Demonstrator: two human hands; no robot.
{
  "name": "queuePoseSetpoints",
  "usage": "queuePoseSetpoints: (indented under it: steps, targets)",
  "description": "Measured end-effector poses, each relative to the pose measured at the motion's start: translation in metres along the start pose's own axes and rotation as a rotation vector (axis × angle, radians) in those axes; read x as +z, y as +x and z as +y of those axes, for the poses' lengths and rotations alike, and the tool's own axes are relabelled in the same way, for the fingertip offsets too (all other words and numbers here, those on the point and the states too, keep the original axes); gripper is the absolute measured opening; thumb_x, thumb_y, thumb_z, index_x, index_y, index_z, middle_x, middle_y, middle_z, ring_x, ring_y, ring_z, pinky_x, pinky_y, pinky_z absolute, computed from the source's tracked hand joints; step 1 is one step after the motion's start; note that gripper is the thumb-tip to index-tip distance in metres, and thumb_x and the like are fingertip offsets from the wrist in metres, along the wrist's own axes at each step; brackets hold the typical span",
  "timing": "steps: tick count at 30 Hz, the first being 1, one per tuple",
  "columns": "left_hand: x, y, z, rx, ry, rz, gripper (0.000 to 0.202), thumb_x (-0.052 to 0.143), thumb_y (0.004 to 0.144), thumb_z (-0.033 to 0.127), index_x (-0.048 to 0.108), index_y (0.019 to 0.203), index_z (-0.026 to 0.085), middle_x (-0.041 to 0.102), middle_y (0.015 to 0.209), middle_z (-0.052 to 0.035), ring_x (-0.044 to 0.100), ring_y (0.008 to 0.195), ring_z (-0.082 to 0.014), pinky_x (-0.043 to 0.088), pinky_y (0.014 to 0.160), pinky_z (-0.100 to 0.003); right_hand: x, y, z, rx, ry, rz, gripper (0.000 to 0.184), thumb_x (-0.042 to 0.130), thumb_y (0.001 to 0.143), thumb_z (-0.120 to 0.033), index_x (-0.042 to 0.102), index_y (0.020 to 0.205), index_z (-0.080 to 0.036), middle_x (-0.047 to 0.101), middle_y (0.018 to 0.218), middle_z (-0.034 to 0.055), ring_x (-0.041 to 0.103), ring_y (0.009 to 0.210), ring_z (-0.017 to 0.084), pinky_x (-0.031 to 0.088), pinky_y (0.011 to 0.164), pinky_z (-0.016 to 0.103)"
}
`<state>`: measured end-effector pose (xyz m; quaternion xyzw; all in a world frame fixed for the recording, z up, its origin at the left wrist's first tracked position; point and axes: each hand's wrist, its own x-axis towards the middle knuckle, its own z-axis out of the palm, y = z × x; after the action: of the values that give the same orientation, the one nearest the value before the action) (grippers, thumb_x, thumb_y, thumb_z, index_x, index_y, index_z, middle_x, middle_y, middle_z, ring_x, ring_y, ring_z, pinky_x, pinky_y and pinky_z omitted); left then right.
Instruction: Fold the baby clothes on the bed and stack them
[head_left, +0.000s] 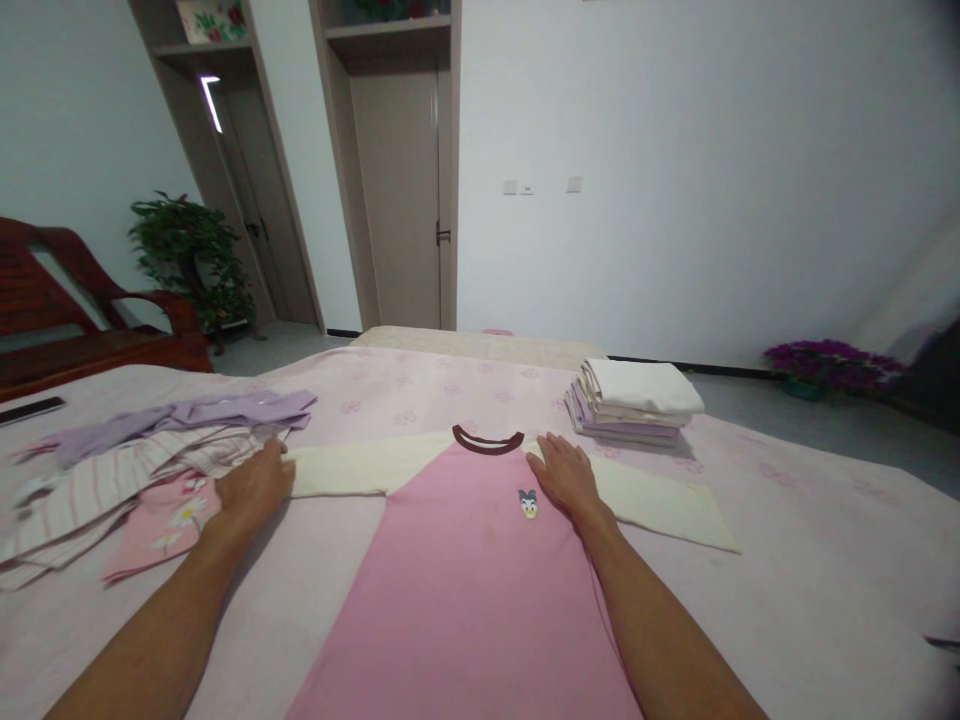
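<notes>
A pink long-sleeved shirt (472,580) with cream sleeves, a dark brown collar and a small duck-face patch lies spread face up on the bed. At the end of its left-hand sleeve, my left hand (255,482) is closed on the cuff, its fingertips partly hidden. The sleeve runs straight from there to the shoulder. My right hand (566,472) rests flat on the shirt's other shoulder beside the collar, fingers stretched out. Beyond it the second sleeve extends to the right. The shirt's lower hem is out of view.
Loose striped, pink and purple clothes (157,450) lie on the left. A stack of folded clothes (637,400) stands behind the right-hand sleeve. A dark flat object (30,411) is at the bed's left edge. A wooden bench (82,300) stands beyond the bed (810,560).
</notes>
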<state>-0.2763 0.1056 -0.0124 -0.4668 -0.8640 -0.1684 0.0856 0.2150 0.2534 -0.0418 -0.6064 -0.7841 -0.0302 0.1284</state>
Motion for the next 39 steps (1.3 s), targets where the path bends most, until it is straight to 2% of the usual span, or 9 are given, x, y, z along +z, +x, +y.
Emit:
queuePoseSetpoints:
  steps: [4, 7, 10, 17, 22, 26, 31, 35, 39]
  targets:
    - [-0.004, -0.018, 0.034, 0.313, -0.056, 0.124, 0.042, 0.035, 0.096, 0.036, 0.060, 0.122, 0.014, 0.064, 0.124, -0.0190, 0.062, 0.113, -0.0333, 0.046, 0.098, -0.053, 0.001, 0.000, 0.000, -0.005, 0.001, 0.022, 0.055, 0.035, 0.098, -0.048, 0.047, 0.143, -0.018, 0.043, 0.152, 0.0124, 0.035, 0.141, 0.026, 0.018, 0.116, 0.045]
    - [0.007, -0.032, 0.062, 0.610, -0.213, -0.074, 0.048, 0.027, 0.101, 0.044, 0.060, 0.128, 0.022, 0.061, 0.136, -0.0068, 0.053, 0.129, -0.0201, 0.042, 0.110, -0.036, -0.001, 0.000, 0.000, 0.000, 0.001, 0.017, 0.055, 0.035, 0.098, -0.049, 0.047, 0.143, -0.019, 0.042, 0.153, 0.0118, 0.034, 0.141, 0.026, 0.017, 0.116, 0.045]
    - [0.017, -0.044, 0.082, 0.819, -0.266, -0.315, 0.057, 0.024, 0.100, 0.053, 0.053, 0.140, 0.023, 0.048, 0.150, -0.0051, 0.037, 0.143, -0.0219, 0.032, 0.117, -0.040, -0.003, -0.001, -0.001, 0.005, 0.000, -0.009, 0.056, 0.034, 0.099, -0.049, 0.046, 0.144, -0.018, 0.041, 0.154, 0.0115, 0.033, 0.142, 0.026, 0.016, 0.117, 0.045]
    - [0.016, -0.044, 0.139, 0.649, -0.301, -0.332, 0.061, 0.017, 0.102, 0.049, 0.062, 0.131, 0.020, 0.060, 0.139, -0.0067, 0.054, 0.129, -0.0202, 0.036, 0.113, -0.032, -0.004, -0.002, -0.002, 0.022, 0.005, -0.023, 0.057, 0.033, 0.099, -0.050, 0.044, 0.146, -0.020, 0.039, 0.155, 0.0111, 0.031, 0.143, 0.026, 0.015, 0.117, 0.045]
    - [0.038, -0.044, 0.185, 0.774, -0.175, -0.418, 0.063, 0.033, 0.099, 0.051, 0.039, 0.150, 0.016, 0.032, 0.159, -0.0105, 0.026, 0.148, -0.0269, 0.022, 0.121, -0.044, -0.003, -0.002, -0.001, 0.020, 0.014, -0.040, 0.059, 0.031, 0.099, -0.050, 0.041, 0.148, -0.018, 0.037, 0.156, 0.0113, 0.028, 0.144, 0.026, 0.012, 0.118, 0.045]
    - [0.047, -0.050, 0.210, 0.663, -0.046, -0.383, 0.066, 0.034, 0.097, 0.054, 0.036, 0.152, 0.016, 0.027, 0.160, -0.0167, 0.022, 0.147, -0.0389, 0.020, 0.115, -0.062, -0.004, -0.002, -0.002, 0.034, 0.035, -0.042, 0.059, 0.030, 0.100, -0.049, 0.041, 0.148, -0.018, 0.035, 0.157, 0.0101, 0.027, 0.145, 0.025, 0.012, 0.118, 0.044]
    - [0.053, -0.062, 0.245, 0.656, -0.041, -0.262, 0.062, 0.030, 0.099, 0.045, 0.038, 0.149, 0.008, 0.033, 0.157, -0.0202, 0.029, 0.145, -0.0357, 0.023, 0.116, -0.052, -0.012, -0.004, -0.005, 0.051, 0.075, -0.020, 0.056, 0.026, 0.101, -0.041, 0.039, 0.149, -0.016, 0.033, 0.158, 0.0088, 0.025, 0.147, 0.022, 0.013, 0.119, 0.041]
    - [0.065, -0.067, 0.256, 0.639, -0.061, -0.251, 0.067, 0.029, 0.099, 0.051, 0.032, 0.152, 0.011, 0.025, 0.161, -0.0172, 0.023, 0.148, -0.0356, 0.021, 0.116, -0.053, -0.017, -0.008, -0.005, -0.118, 0.091, -0.108, 0.060, 0.021, 0.102, -0.047, 0.031, 0.154, -0.020, 0.026, 0.161, 0.0046, 0.018, 0.149, 0.019, 0.008, 0.120, 0.041]
    - [0.072, -0.058, 0.251, 0.610, -0.044, -0.251, 0.074, 0.027, 0.097, 0.058, 0.030, 0.153, 0.009, 0.023, 0.161, -0.0177, 0.020, 0.149, -0.0353, 0.019, 0.116, -0.054, -0.016, -0.006, -0.004, -0.100, 0.065, -0.208, 0.068, 0.019, 0.100, -0.056, 0.024, 0.156, -0.017, 0.019, 0.163, 0.0068, 0.011, 0.151, 0.022, 0.005, 0.121, 0.046]
